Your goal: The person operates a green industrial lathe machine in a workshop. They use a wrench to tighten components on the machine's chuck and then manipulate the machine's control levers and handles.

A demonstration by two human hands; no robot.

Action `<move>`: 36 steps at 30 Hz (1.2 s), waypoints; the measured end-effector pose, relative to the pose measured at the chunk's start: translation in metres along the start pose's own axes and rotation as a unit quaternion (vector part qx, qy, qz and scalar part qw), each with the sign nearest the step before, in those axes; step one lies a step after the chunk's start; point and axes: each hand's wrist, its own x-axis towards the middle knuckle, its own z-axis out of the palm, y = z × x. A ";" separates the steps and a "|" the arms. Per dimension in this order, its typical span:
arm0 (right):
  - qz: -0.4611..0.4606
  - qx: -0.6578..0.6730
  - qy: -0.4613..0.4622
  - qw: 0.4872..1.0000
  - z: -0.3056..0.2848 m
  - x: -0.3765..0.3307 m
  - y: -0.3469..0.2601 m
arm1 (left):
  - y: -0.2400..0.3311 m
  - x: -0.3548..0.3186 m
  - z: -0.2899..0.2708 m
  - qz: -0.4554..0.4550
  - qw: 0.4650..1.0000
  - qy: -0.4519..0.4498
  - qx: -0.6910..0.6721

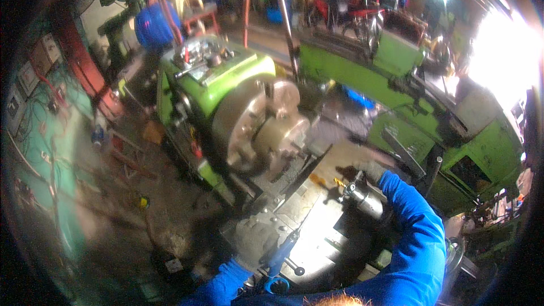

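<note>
My left hand (256, 242), in a grey glove, is closed at the handle of a blue air blow gun (284, 251). Its long thin nozzle points away over the lathe carriage (320, 239); my fingers are partly hidden. Below the gun shows a blue ring-shaped piece (276, 285), perhaps its hose. My right hand (372, 172), also gloved, reaches over the carriage, its fingers smeared by motion. Closest to it is a shiny metal cylinder (368, 203) with a yellow tip (339, 182) beside it. Ahead, a large lathe chuck (243, 127) holds a round metal workpiece (280, 136).
The green headstock (238, 82) carries loose tools on its top. A green machine bed (340, 68) runs across the back right. Next to my left hand, a ball-ended lever (298, 271) sticks out. A blue drum (156, 25) stands at the far left, with a red column (85, 68) nearer.
</note>
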 end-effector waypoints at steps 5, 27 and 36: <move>0.038 -0.022 -0.017 0.999 -0.007 -0.001 -0.005 | 0.008 0.002 -0.012 0.038 0.999 0.019 0.012; 0.182 -0.062 -0.128 0.973 -0.022 -0.002 -0.068 | 0.013 0.010 -0.031 0.092 0.988 0.079 -0.098; 0.039 -0.010 -0.085 0.996 -0.015 -0.008 -0.048 | 0.020 0.014 -0.031 0.110 0.980 0.163 -0.014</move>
